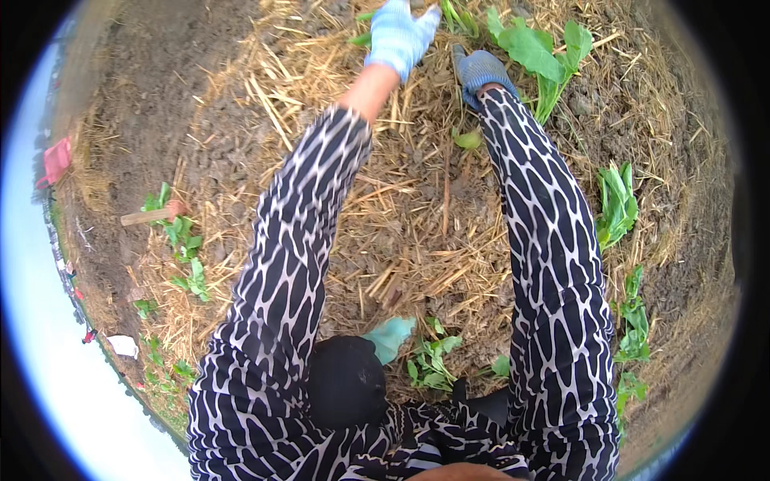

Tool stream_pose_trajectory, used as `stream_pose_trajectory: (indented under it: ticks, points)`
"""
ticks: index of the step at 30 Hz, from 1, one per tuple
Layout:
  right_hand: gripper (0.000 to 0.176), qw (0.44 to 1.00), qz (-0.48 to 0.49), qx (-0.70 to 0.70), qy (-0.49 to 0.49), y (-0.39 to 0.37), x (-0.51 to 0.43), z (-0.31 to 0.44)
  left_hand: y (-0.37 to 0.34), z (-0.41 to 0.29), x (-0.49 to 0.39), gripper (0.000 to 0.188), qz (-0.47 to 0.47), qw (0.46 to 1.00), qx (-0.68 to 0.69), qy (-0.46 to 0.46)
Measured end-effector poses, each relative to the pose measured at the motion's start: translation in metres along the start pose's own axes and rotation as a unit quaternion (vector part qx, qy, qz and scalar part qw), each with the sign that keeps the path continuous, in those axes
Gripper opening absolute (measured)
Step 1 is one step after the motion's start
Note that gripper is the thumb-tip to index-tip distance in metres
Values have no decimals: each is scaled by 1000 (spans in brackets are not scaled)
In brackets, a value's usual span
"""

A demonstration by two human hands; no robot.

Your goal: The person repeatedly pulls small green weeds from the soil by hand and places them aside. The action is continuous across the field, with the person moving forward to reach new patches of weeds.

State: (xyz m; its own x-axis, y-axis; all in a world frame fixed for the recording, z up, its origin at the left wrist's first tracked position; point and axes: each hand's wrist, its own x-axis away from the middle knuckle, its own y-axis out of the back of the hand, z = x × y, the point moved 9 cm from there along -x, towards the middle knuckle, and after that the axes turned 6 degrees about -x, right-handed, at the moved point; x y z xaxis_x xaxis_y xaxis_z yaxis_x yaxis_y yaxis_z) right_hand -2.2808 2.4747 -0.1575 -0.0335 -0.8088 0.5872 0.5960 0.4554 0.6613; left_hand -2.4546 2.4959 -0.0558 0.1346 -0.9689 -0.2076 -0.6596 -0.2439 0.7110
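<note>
Both my hands, in knitted work gloves, reach to the top of the view over straw-covered soil. My left hand point(400, 36), in a pale blue glove, is over the straw beside green leaves, its thumb spread out; whether its fingers hold anything is hidden. My right hand point(483, 73), in a darker grey-blue glove, rests low at the ground with a finger pointing up the view; its palm side is hidden. Right beside it lies a large-leaved green plant point(544, 60). More green stems point(460, 21) stand between and above the hands. A yellowish leaf point(468, 139) lies below my right hand.
Leafy plants point(618, 204) lie at the right, others point(434, 361) near my body. At the left, a wooden-handled tool point(147, 216) lies by more plants point(180, 231). Farther off are a pink bag or cloth point(57, 161) and a white object point(124, 346). My black-clad knee point(347, 382) is below.
</note>
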Motion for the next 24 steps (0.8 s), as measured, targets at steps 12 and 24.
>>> stream_pose_trajectory:
  ticks: [12,24]
  points:
    - [68,923,12,-384,-10,37,260,-185,-94,-12,85,51,337,905,-246,-82]
    - [44,994,-58,-88,-18,62,515,-394,-8,-121,246,47,497,854,56,-144]
